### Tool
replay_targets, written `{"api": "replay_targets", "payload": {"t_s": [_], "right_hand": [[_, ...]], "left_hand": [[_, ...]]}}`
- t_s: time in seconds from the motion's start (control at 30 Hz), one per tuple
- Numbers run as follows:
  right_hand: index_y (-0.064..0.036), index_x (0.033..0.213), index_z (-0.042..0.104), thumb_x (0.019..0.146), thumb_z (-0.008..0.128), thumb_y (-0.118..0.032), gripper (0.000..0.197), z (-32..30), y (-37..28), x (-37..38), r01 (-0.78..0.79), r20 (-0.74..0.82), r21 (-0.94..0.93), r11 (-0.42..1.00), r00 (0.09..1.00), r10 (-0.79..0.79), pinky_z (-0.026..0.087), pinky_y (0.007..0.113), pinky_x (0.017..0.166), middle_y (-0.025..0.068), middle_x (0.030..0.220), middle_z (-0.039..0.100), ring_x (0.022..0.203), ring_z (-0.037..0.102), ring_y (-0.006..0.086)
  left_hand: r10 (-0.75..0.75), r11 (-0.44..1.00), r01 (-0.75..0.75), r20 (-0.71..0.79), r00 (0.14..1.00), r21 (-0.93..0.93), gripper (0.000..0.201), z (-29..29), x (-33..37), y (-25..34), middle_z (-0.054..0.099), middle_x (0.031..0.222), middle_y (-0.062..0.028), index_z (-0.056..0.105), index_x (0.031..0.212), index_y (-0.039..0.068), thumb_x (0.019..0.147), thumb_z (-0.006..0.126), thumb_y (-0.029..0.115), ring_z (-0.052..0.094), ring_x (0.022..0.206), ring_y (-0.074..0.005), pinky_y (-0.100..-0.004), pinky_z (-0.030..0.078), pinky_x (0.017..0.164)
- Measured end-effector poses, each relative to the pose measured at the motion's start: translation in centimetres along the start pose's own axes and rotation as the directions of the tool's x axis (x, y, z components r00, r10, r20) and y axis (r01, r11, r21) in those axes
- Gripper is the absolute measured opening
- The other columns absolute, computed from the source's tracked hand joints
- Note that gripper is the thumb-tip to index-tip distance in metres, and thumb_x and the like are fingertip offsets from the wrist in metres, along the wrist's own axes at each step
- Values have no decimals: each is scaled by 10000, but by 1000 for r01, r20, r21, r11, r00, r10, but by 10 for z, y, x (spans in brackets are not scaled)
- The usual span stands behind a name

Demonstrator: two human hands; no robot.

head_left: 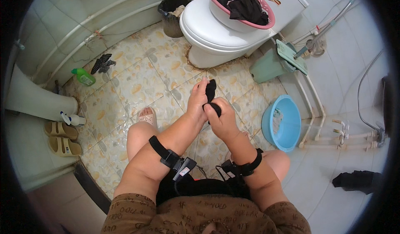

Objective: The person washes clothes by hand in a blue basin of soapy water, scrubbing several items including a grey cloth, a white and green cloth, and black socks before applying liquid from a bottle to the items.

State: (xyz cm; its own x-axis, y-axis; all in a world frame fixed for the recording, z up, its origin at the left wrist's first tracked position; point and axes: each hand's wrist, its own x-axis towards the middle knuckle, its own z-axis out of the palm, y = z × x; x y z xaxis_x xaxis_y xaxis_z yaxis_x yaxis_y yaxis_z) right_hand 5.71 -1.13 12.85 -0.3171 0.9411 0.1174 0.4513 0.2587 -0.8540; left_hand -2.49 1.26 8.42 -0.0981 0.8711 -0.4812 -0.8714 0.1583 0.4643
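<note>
A small black sock (211,90), bunched up, is between my two hands above the tiled floor. My left hand (197,100) is closed along one end of it, with the fingertips pointing away from me. Just to the right, my right hand (224,118) is wrapped round the other part, and a fold of black fabric bulges out by the thumb. The hands are close together at the wrists, and the fingers' undersides are hidden.
A blue basin (282,123) with greyish cloth stands at right. Beyond, a pink-rimmed basin (270,20) of dark clothes rests on the white toilet (199,19). A black bin (171,27), green bucket (266,67), green bottle (85,77) and tan slippers (64,146) surround me.
</note>
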Motion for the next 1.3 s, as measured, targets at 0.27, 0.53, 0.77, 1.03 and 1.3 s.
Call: {"api": "replay_targets", "payload": {"t_s": [0.27,0.53,0.77,1.03,1.3], "right_hand": [[-7,1105,451,803,417,-115,323,14,18,5,53,-39,200,978,998,-47,209,314,971,193,1257,313,1183,285,270],[30,1169,371,844,345,-158,376,4,38,30,0,-64,152,988,998,10,220,311,964,193,1255,318,1181,288,276],[17,1204,330,862,310,-198,405,-2,24,18,-63,-127,104,993,989,76,220,275,953,183,1224,366,1163,320,233],[-10,935,529,837,372,-185,255,12,24,7,240,-51,-150,959,967,-250,332,307,868,120,972,526,963,460,249],[-11,908,500,831,402,-167,200,-34,29,19,8,-29,145,989,1000,-4,383,277,736,86,849,515,784,484,193]], "left_hand": [[100,992,-110,151,983,64,264,-3,-2,-10,530,844,-57,492,944,50,850,380,269,503,728,-152,-268,423,628],[-125,986,149,275,953,-71,394,3,-26,-17,400,1165,-85,397,1138,57,863,340,333,403,1036,-204,-330,308,894],[-79,997,69,324,943,41,365,0,-24,-26,420,1144,-78,353,1180,70,882,315,277,414,1026,-184,-310,313,891],[-189,970,226,308,933,-90,354,-14,-9,-24,467,1017,-53,381,1113,117,870,305,363,463,914,-158,-314,411,759],[-466,860,401,167,869,315,431,3,-23,-6,479,667,-6,467,866,139,799,340,545,453,521,-134,-232,326,414]]}}
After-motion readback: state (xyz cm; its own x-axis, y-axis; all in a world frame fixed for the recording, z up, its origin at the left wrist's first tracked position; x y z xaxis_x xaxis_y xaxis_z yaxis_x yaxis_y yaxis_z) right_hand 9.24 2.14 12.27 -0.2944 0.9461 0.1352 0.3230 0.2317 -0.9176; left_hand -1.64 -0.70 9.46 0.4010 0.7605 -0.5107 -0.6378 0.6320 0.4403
